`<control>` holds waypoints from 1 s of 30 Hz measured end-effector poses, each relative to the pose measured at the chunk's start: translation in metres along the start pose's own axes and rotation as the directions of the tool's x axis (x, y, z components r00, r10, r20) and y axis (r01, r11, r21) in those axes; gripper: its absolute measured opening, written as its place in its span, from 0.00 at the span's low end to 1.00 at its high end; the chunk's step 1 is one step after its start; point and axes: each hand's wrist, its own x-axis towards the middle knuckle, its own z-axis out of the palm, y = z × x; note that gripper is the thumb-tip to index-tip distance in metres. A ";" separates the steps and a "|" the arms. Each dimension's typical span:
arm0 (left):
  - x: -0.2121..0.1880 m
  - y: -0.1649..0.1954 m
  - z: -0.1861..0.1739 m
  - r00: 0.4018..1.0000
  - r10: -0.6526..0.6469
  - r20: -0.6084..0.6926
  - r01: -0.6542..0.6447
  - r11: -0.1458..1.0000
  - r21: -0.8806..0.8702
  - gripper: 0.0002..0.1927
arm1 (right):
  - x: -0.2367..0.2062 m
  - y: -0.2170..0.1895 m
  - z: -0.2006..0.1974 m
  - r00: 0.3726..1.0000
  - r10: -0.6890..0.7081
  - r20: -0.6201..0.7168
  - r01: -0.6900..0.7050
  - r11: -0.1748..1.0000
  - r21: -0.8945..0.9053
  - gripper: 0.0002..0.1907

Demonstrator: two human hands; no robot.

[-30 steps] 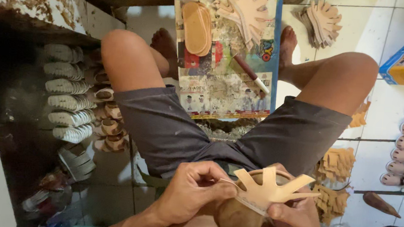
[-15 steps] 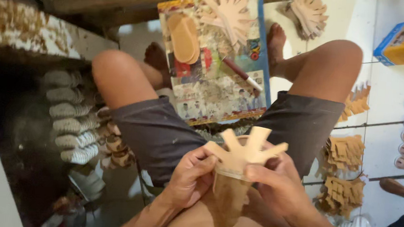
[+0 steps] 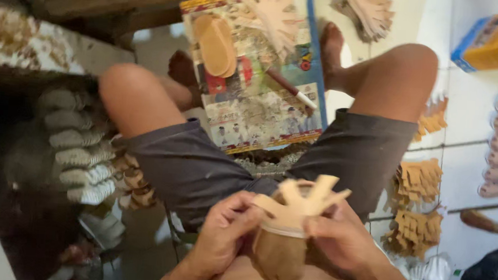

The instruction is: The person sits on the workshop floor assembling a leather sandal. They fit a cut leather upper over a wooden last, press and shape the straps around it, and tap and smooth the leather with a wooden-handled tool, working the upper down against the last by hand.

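You're seated w/ knees spread; both hands work close to your belly at the bottom edge of the view. Your left hand (image 3: 222,237) and right hand (image 3: 341,240) are close together, each clamped on the tan strap piece (image 3: 300,202) w/ fingers pinching its base from either side. The piece sits on top of a brown shoe form (image 3: 279,256) held between the hands.

Room: tight. Thighs close you in on both sides; the printed board (image 3: 263,106) lies just ahead between your legs, its near edge at the shorts. On it rest a tan insole (image 3: 216,45), another fan-shaped cutout (image 3: 275,10) and a brush (image 3: 290,89). To the right, stacks of cutouts (image 3: 418,181) crowd the tiled floor; to the left, a row of soles (image 3: 79,145) against a dark edge.

Strap piece: prongs fan up and away from you, toward the board. Shoe form's long axis runs roughly away from you, narrow end toward your body.
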 end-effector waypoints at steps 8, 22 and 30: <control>0.001 0.003 0.016 0.993 -0.090 0.075 0.078 0.986 0.148 0.08 | -0.012 0.016 -0.038 0.998 0.024 0.058 -0.031 0.993 0.115 0.44; -0.006 0.006 0.019 0.991 -0.034 0.128 0.007 0.978 0.209 0.08 | -0.019 0.018 -0.044 0.995 -0.044 0.093 0.041 0.998 0.037 0.40; 0.024 0.023 0.018 0.832 -0.125 0.540 0.106 0.992 0.067 0.50 | -0.038 0.015 -0.058 0.930 -0.232 0.284 0.298 0.930 -0.217 0.32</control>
